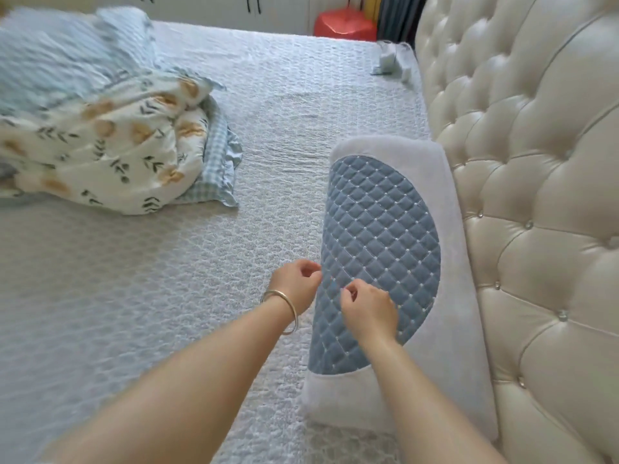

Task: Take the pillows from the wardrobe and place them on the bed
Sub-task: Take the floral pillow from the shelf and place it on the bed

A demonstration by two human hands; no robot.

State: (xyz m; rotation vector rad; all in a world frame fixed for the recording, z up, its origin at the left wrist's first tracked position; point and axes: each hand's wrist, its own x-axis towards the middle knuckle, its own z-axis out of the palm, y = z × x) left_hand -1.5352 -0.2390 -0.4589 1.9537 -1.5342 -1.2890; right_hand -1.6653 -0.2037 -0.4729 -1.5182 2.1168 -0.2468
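Fingers on the left hand are curled in loosely, tips bunched near the thumb, right at the pillow's long edge facing the open bed. Can't honestly tell if they're pinching the fabric or just touching it. Right hand is the same deal: curled fingers resting over the blue quilted patch, maybe nipping at a bit of it, but it's too small to call. Thin bangle on the left wrist.

So the pillow's on the bed, lying lengthwise with its far long side up against the tufted cream headboard. Pale grey with a big blue diamond-stitched half-oval on top.

Nothing really container-like close by. Only candidate is a red boxy thing on the floor past the far end of the bed, and I can't see into it. White cupboard doors with dark handles run along behind it, shut.

Room-wise, the quilted bedspread is wide open between the pillow and the heap of bedding on the other side: a floral duvet over blue checked and striped stuff, well apart from the pillow. Some small greyish item sits at the far corner near the headboard, too blurry to identify.
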